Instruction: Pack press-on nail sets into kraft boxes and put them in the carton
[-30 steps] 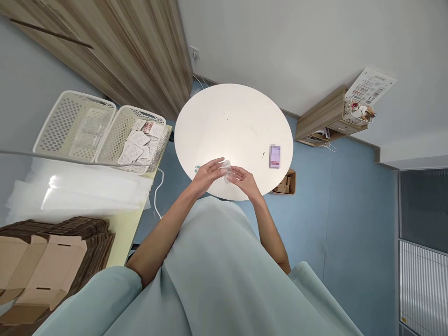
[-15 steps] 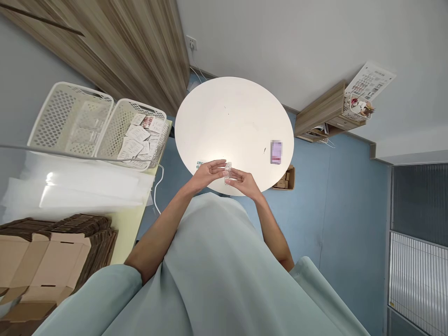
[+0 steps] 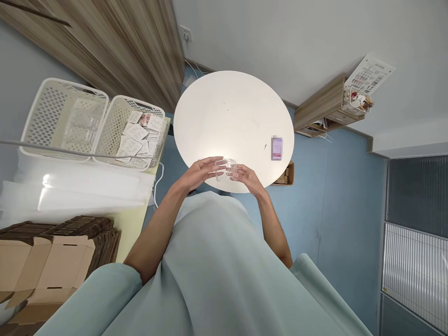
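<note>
Between my hands is a small clear plastic case (image 3: 226,169), spread into two see-through halves above the near edge of the round white table (image 3: 238,112). My left hand (image 3: 200,174) grips the left half, fingers along its far side. The right half sits between the thumb and fingers of my right hand (image 3: 248,178). Whether the halves are joined in the middle is too small to make out. Nothing shows inside the case. A blurred purple phone-like rectangle (image 3: 276,148) lies on the table to the right.
On the left side table, one white basket (image 3: 31,112) has clear plastic pieces and another (image 3: 117,105) holds printed cards. Clear plastic sheets (image 3: 87,186) and stacked flat cardboard boxes (image 3: 66,266) lie nearer me. A cardboard box (image 3: 291,173) is on the floor beyond the table's right edge.
The clear case, narrow and closed-looking before, is now opened out into two halves. My hands have moved apart, and my left hand has shifted left, covering the small green-patterned item on the table.
</note>
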Demonstrator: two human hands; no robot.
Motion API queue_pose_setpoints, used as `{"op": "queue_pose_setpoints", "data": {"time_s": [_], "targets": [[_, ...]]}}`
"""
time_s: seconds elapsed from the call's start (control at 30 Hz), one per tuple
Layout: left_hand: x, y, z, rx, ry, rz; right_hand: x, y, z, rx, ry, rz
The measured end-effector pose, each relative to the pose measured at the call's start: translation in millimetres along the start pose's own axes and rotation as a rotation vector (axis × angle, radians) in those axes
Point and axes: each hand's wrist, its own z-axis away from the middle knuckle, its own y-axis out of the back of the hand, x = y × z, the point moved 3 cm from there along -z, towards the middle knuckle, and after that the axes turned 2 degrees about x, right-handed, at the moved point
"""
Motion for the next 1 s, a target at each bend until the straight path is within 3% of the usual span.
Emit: {"op": "queue_pose_setpoints", "data": {"time_s": [0.23,0.43,0.57,0.8,1.0], "targets": [[4.5,1.2,-1.6,0.12,0.011,-0.096,0.6,4.7,-7.4,0.166,0.046,0.015],[-7.6,6.7,-4.4,0.074,0.012,-0.242,6.4,10.5,-20.5,0.404,0.111,0.044],[-14.3,7.4,-7.8,0.077,-0.006,-0.269,3.1,9.6,-29.7,0.361,0.123,0.055],[-17.1,12.8,-4.4,0.107,-0.02,-0.133,-0.1,-8.3,-52.6,0.162,0.09,0.138],[-25.0,39.6,18.1,0.351,-0.022,0.016,12.4,-26.1,-92.3,0.112,0.045,0.222]]}}
